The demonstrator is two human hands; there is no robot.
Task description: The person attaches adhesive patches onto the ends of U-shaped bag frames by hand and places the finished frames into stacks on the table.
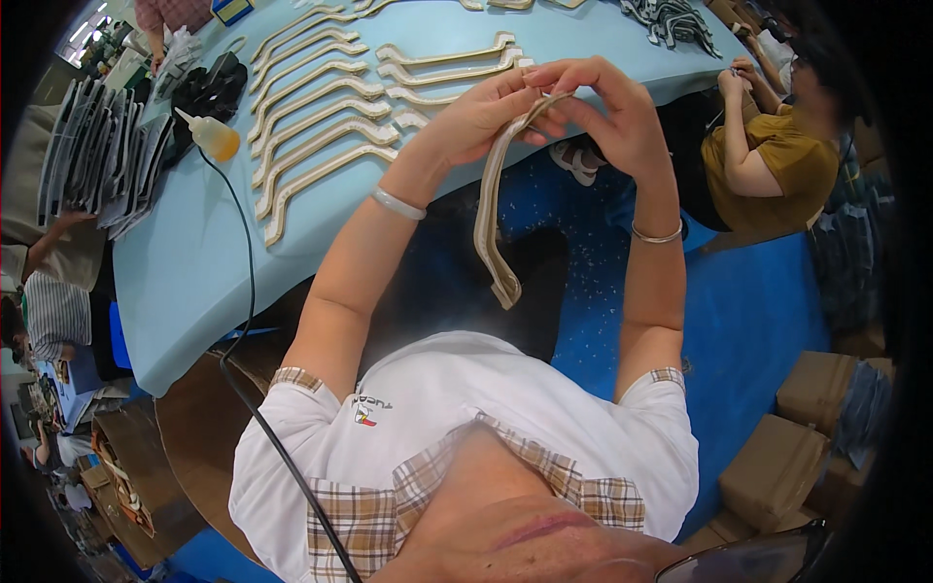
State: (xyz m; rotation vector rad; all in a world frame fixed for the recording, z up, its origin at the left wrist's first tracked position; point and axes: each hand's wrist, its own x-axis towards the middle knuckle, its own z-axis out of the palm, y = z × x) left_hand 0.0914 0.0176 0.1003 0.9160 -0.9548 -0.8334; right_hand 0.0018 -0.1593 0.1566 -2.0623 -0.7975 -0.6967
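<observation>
A curved beige strip (491, 204) with a pale band along it hangs between my forearms, its free lower end bent. My left hand (486, 119) pinches its upper end with the fingertips. From the other side, the thumb and fingers of my right hand (614, 109) close on that same end. The exact grip points are partly hidden by the fingers. Beyond my left hand, similar curved strips (326, 131) lie in a row on the light blue table (185, 282). A second group of strips (447, 70) lies just behind my hands.
A squeeze bottle (211, 134) with yellow liquid stands at the left, near a black bag (212, 92). A black cord (251, 262) crosses the table edge. Dark curved pieces (671, 21) lie at the far right. A co-worker (777, 160) sits right; cardboard boxes (777, 466) stand lower right.
</observation>
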